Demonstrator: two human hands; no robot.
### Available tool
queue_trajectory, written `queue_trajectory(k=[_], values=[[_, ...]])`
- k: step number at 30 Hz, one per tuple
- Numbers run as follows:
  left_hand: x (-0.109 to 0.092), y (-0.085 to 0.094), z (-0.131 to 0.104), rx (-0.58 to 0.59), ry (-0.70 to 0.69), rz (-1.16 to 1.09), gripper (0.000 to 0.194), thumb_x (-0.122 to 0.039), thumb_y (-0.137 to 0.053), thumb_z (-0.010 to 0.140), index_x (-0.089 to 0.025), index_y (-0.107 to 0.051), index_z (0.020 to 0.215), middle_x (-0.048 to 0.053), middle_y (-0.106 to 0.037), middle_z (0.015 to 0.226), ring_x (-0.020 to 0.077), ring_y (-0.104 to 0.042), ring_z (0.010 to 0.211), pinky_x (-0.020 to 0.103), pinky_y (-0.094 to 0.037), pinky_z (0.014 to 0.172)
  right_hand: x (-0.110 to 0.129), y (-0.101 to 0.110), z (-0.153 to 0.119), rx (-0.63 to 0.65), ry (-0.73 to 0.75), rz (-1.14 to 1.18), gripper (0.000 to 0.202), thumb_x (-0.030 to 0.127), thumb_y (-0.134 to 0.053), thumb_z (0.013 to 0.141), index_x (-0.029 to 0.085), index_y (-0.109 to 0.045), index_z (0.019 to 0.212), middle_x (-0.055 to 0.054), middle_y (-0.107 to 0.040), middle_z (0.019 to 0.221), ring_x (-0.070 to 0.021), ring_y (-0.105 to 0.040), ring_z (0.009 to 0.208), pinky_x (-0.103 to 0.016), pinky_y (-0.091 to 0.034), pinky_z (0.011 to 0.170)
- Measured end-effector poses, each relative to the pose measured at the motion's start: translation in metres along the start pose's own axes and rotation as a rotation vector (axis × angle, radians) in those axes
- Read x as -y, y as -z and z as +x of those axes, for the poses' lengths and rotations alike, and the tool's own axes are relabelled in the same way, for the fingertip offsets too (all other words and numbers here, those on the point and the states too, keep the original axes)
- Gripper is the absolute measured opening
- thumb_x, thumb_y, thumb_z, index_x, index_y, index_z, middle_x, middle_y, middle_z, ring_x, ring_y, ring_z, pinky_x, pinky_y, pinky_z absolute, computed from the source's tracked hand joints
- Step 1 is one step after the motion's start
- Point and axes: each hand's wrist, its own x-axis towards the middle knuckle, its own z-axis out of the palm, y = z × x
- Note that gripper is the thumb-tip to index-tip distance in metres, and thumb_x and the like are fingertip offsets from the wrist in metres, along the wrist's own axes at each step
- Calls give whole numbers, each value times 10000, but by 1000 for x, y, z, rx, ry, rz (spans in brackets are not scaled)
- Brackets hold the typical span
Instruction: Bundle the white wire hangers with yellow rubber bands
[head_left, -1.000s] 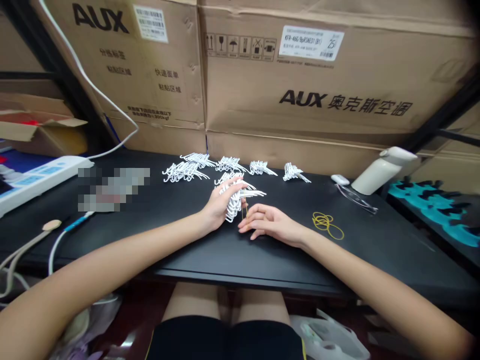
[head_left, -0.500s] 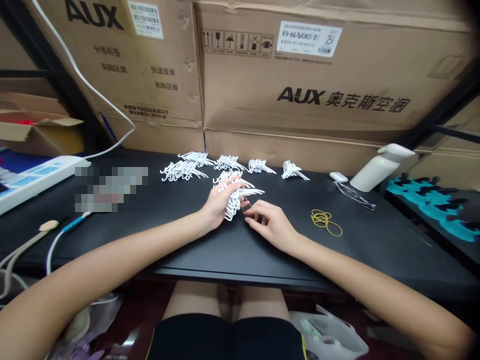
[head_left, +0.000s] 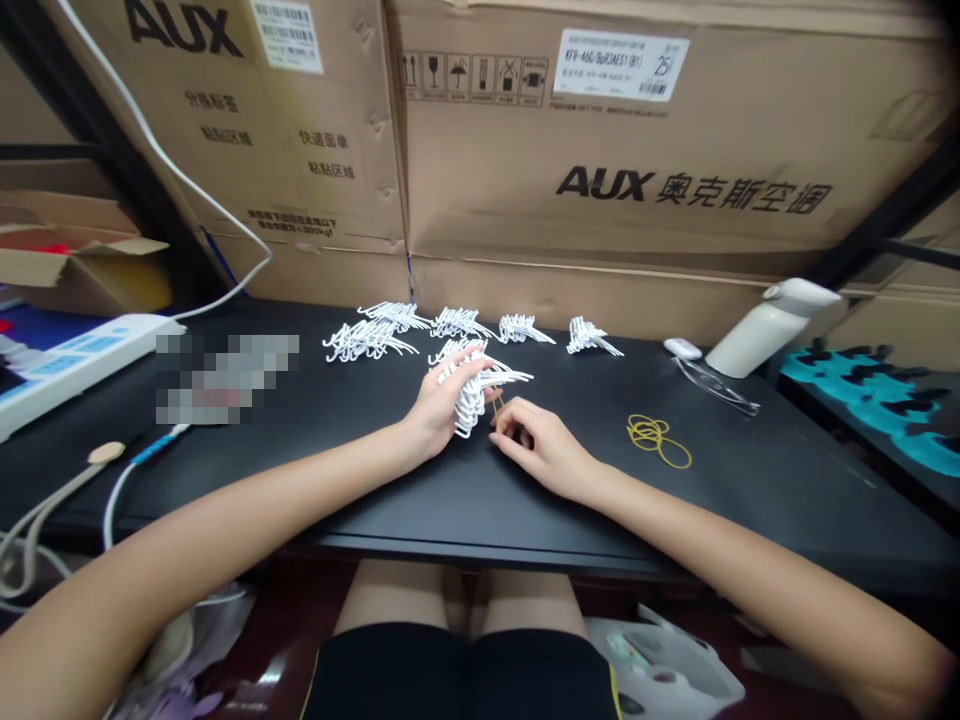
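Note:
A bunch of white hooks (head_left: 471,400) is gripped in my left hand (head_left: 435,408), its bent ends pointing down and its straight ends to the right. My right hand (head_left: 546,445) is just to the right, with thumb and fingertips pinched on a thin yellow rubber band (head_left: 499,402) that runs up to the bunch. Whether the band goes all the way round the hooks is hidden. Behind my left hand lies another pile of white hooks (head_left: 450,352). More rubber bands (head_left: 651,435) lie loose in a tangle to the right of my right hand.
Further hook piles (head_left: 367,340) line the back of the black table (head_left: 480,510), before large cardboard boxes (head_left: 637,230). A white bottle (head_left: 765,330), glasses (head_left: 716,385) and teal pieces (head_left: 870,405) are on the right. On the left are a power strip (head_left: 90,365) and cable (head_left: 112,500).
My right hand has drawn the rubber band slightly tauter, and its fingers are more closed. My left hand still holds the hooks. The whole view has shifted slightly.

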Motion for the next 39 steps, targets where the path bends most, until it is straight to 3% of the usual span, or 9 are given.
queue_trajectory(k=[5, 15, 18, 23, 30, 36, 39], values=[[-5, -1, -2, 69, 20, -21, 385, -206, -673, 765, -178, -575, 1136, 72, -653, 1051, 80, -612, 592, 370, -575, 761, -1, 2, 0, 63, -49, 119, 130, 255, -439, 932, 179, -531, 881, -23, -639, 833, -118, -543, 661, -247, -418, 620], [-7, 1, -4, 171, 45, 39, 423, -242, -697, 748, -202, -582, 1153, 66, -630, 1097, 70, -614, 586, 244, -568, 622, 7, 5, 0, 162, -78, 277, 196, 272, -403, 951, 177, -548, 861, -52, -654, 936, -152, -576, 836, -292, -439, 757], [-9, 0, -4, 186, 50, 47, 424, -233, -698, 744, -200, -577, 1148, 70, -624, 1117, 79, -631, 601, 254, -572, 646, 5, 5, 1, 158, -111, 381, 191, 285, -425, 941, 173, -550, 849, -56, -652, 959, -138, -563, 804, -277, -444, 712], [-11, -2, -7, 233, 32, 66, 467, -241, -707, 737, -211, -552, 1176, 88, -614, 1149, 113, -651, 637, 231, -548, 549, -5, 4, 7, 156, -219, 684, 217, 361, -524, 879, 178, -506, 764, -64, -649, 937, -131, -563, 747, -234, -464, 542], [-10, -3, -9, 229, 33, 91, 469, -253, -720, 722, -208, -574, 1166, 94, -626, 1139, 117, -641, 630, 241, -539, 546, -5, 1, 6, 95, -275, 789, 303, 450, -553, 858, 166, -571, 961, -68, -646, 940, -142, -645, 764, -277, -563, 622], [-7, -1, -3, 166, -8, 56, 443, -242, -723, 727, -197, -583, 1146, 80, -649, 1090, 100, -633, 624, 252, -553, 628, -8, 4, 7, -152, -169, 554, 260, 416, -641, 797, 158, -660, 768, -66, -625, 911, -149, -601, 764, -244, -528, 538], [-8, -1, -3, 134, -23, 45, 429, -252, -725, 729, -196, -588, 1131, 69, -651, 1074, 98, -635, 620, 278, -564, 666, -11, 5, 7, -203, -147, 471, 211, 371, -646, 801, 167, -688, 768, -70, -640, 901, -166, -602, 806, -271, -523, 609]])
